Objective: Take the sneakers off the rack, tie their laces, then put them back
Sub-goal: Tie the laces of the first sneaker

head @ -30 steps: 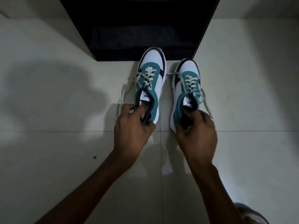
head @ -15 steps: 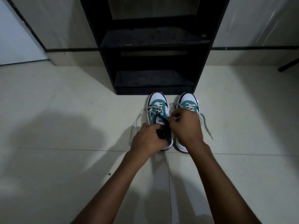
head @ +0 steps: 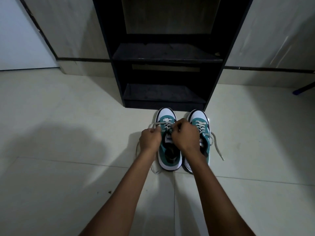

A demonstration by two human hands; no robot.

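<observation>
Two white and teal sneakers stand side by side on the floor, toes toward the black rack (head: 163, 55). Over the left sneaker (head: 169, 155), my left hand (head: 150, 138) pinches one grey lace end, drawn out to the left. My right hand (head: 185, 136) is closed on the other lace end above the same shoe's tongue. The right sneaker (head: 202, 126) is partly hidden behind my right hand, and its laces trail loose on the tiles to the right.
The rack has two dark shelves with nothing on them and stands against a pale wall. Light floor tiles spread all around. A dark blue leg of something (head: 305, 89) lies at the far right. A white door (head: 18, 34) is at the far left.
Both hands have left the shoes' heels and moved onto the left sneaker's laces, now pulled apart. The view has tilted up, showing more of the rack.
</observation>
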